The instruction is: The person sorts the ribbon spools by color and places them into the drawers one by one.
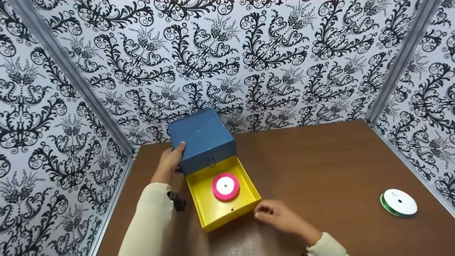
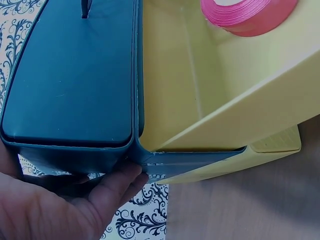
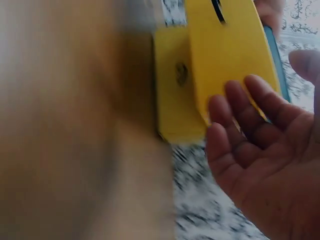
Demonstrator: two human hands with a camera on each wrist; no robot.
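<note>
A blue box (image 1: 202, 135) stands at the back of the table, a black cord loop on its front. Its yellow drawer (image 1: 202, 206) juts out toward me, holding a pink ribbon spool (image 1: 225, 186) with a white face. My left hand (image 1: 170, 159) grips the box's left side, thumb at the top edge; the left wrist view shows fingers against its blue wall (image 2: 75, 90). Beside the drawer's front right corner is my right hand (image 1: 279, 215), holding nothing. Its fingers (image 3: 245, 107) bend slightly in the right wrist view, overlapping the yellow front with its black cord (image 3: 219, 11).
To the right on the brown table (image 1: 316, 163) lies a white spool of green ribbon (image 1: 399, 202). A patterned wall (image 1: 213, 64) rises directly behind the box, with side walls at left and right. Another yellow panel (image 3: 172, 95) shows beside the drawer front.
</note>
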